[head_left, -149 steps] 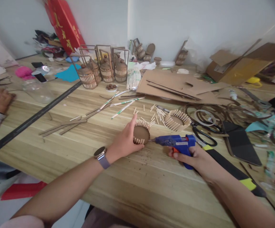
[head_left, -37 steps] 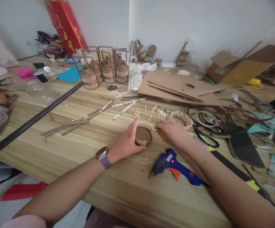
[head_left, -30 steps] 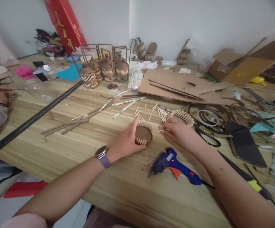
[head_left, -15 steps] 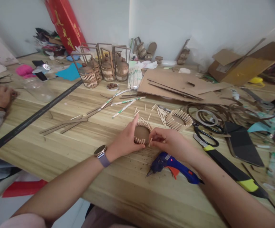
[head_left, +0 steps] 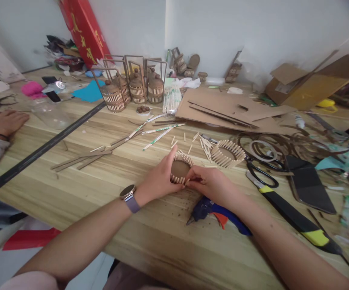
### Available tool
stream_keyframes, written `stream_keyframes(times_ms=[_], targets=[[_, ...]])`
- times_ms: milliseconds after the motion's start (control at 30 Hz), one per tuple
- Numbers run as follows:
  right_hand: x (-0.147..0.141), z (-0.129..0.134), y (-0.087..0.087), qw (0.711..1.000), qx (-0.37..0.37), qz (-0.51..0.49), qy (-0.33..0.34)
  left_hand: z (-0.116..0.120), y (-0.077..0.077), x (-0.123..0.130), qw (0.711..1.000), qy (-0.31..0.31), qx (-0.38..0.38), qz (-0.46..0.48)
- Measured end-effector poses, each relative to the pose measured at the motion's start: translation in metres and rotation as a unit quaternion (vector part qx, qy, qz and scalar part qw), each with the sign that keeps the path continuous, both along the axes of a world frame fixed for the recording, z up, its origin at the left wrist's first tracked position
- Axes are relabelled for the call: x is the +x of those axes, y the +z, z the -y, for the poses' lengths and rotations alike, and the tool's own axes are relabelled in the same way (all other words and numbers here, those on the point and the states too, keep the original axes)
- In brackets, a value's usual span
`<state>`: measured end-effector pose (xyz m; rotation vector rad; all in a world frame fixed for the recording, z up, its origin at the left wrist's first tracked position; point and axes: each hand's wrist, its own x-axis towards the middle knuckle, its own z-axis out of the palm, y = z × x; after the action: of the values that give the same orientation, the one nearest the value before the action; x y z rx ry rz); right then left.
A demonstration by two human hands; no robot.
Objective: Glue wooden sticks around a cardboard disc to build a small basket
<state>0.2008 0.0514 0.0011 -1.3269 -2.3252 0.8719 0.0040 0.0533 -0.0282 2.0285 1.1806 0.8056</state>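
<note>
My left hand, with a watch on its wrist, is closed around the left side of a small round basket with a brown base and a ring of short upright wooden sticks. At the basket's near right rim, my right hand pinches a short wooden stick, its tip against the rim. Beneath the right forearm lies a blue glue gun with an orange trigger, nozzle toward the left. A second stick ring stands to the right, beside a scatter of loose sticks.
Scissors, a black-yellow handled saw and a dark phone lie at right. Finished lidded baskets and cardboard stand behind. Another person's hand rests at far left, beyond a black strip.
My right hand has moved slightly left, bringing the stick against the basket's near rim. My left hand stays put. The other person's hand has spread flatter to the right.
</note>
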Motion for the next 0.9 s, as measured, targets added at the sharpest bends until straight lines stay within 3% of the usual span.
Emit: stream_keyframes(times_ms=[900], targets=[[-0.003,0.0025,0.0024,0.994,0.061,0.089,0.022,-0.0001,0.0001,0.0001,1.0,0.002,0.001,-0.002]])
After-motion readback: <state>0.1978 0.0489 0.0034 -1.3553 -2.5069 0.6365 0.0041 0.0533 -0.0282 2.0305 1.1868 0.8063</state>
